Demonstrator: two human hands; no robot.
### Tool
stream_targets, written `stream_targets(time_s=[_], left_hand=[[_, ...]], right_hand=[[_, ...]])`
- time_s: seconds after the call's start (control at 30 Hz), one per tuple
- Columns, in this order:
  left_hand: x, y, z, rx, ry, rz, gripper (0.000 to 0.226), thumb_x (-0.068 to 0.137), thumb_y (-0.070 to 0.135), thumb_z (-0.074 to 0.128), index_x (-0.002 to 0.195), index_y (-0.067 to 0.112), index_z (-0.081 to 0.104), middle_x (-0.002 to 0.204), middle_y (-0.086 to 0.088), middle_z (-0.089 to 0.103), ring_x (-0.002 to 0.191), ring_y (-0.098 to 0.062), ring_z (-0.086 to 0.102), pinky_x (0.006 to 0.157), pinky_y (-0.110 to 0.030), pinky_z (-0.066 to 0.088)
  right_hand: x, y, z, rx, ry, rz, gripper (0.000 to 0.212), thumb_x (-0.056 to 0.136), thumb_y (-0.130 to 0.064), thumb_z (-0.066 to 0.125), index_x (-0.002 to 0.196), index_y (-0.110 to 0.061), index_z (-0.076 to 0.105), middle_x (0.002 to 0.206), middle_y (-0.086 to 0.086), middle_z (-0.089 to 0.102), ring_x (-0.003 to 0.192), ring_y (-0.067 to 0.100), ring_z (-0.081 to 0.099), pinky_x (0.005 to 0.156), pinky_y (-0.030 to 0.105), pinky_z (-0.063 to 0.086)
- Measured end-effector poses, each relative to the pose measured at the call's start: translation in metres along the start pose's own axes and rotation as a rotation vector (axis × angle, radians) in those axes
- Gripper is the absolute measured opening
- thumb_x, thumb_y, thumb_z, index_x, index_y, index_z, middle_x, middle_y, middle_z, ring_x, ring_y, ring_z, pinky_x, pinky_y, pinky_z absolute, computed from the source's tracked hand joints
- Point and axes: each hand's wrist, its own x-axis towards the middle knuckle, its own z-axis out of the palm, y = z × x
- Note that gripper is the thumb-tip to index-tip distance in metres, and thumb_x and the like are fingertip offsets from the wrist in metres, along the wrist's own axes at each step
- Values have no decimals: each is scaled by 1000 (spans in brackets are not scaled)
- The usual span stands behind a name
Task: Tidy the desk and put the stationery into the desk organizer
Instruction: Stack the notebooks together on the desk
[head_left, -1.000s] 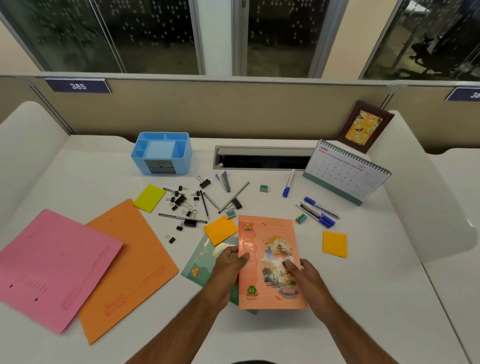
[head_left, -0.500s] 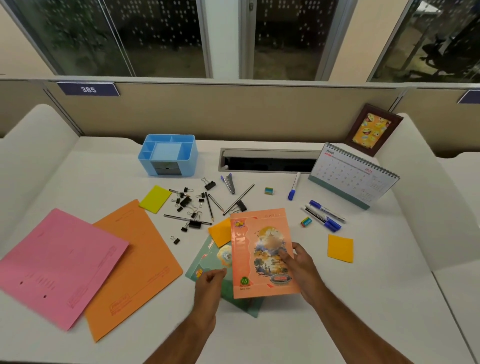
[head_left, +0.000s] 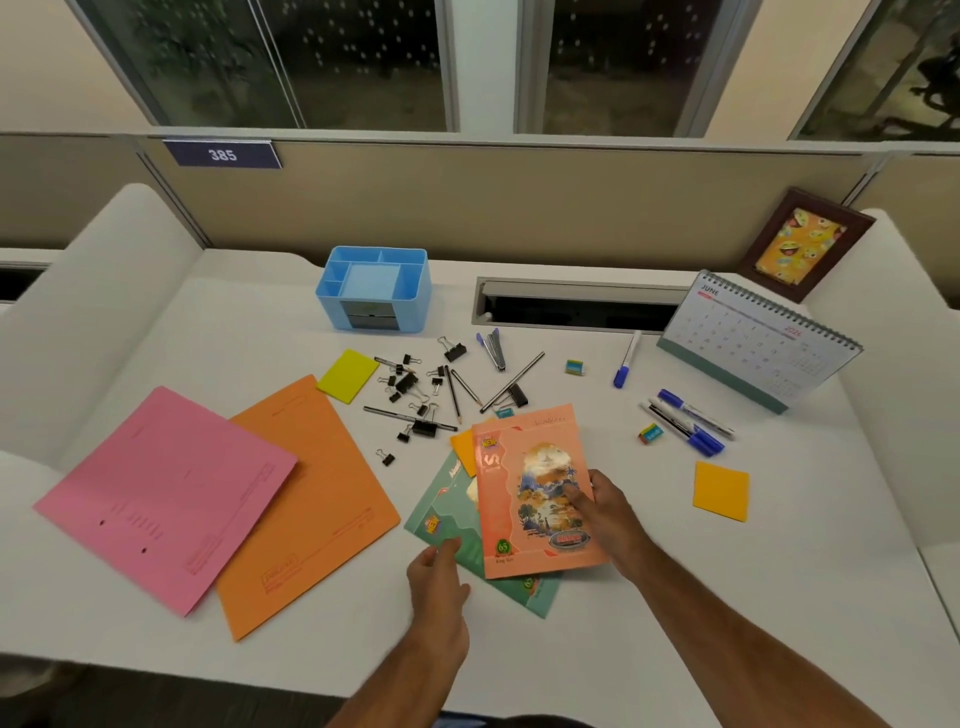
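My right hand (head_left: 602, 512) grips the right edge of a salmon-orange notebook (head_left: 524, 493), held slightly raised and tilted. Under it lies a green notebook (head_left: 467, 551), and the fingertips of my left hand (head_left: 439, 582) touch its lower left part. The blue desk organizer (head_left: 375, 286) stands at the back of the desk, its compartments bare. Between it and the notebooks lie several black binder clips (head_left: 410, 384), pencils and pens (head_left: 511, 382), a stapler (head_left: 493, 348) and an orange sticky pad (head_left: 462, 447) partly covered by the notebook.
A pink folder (head_left: 166, 493) and an orange folder (head_left: 306, 504) overlap at the left. A yellow sticky pad (head_left: 347, 375), small erasers (head_left: 575, 367), blue markers (head_left: 685, 421), another orange pad (head_left: 721, 491), a desk calendar (head_left: 758, 343) and a picture frame (head_left: 802, 244) sit around. A cable slot (head_left: 582, 306) opens at the back.
My left hand let go of the salmon notebook and dropped to the green one. My right hand lifted the salmon notebook and shifted it slightly left, alone.
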Motion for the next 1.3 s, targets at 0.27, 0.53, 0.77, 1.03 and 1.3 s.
stream_targets(time_s=[0.27,0.53,0.77,1.03,1.3], left_hand=[[13,1,-3,-15,13,18,12,96,11,61,85,16,60,83,0,66,73,-12,56,77,-35,45],[24,7,-9,211,-64,140,13,96,5,67,107,10,72,101,-9,78,90,-26,74,74,-39,58],[24,30,-12,129,-114,236,11,100,11,63,110,5,66,104,-12,77,97,-30,75,87,-50,61],[2,85,-19,165,-46,473,18,100,20,66,103,3,64,92,-14,77,82,-29,75,70,-42,60],[-19,130,-31,289,14,711,11,99,34,65,102,24,68,89,2,79,79,-24,77,65,-49,63]], right_hand=[[-1,9,-2,-29,20,48,18,100,-34,64,115,-24,63,103,0,78,84,18,78,76,43,64],[-9,11,-1,-2,43,24,15,101,-30,64,113,-22,65,104,-1,78,88,16,77,81,41,63],[-24,16,-13,151,103,36,17,102,-27,62,118,-22,64,104,2,79,90,25,78,80,50,63],[-31,19,-32,234,108,34,26,101,-24,63,126,-19,62,110,8,78,94,35,76,83,61,60],[-31,3,-26,237,132,-2,27,100,-28,64,126,-24,61,108,4,78,91,32,77,79,58,62]])
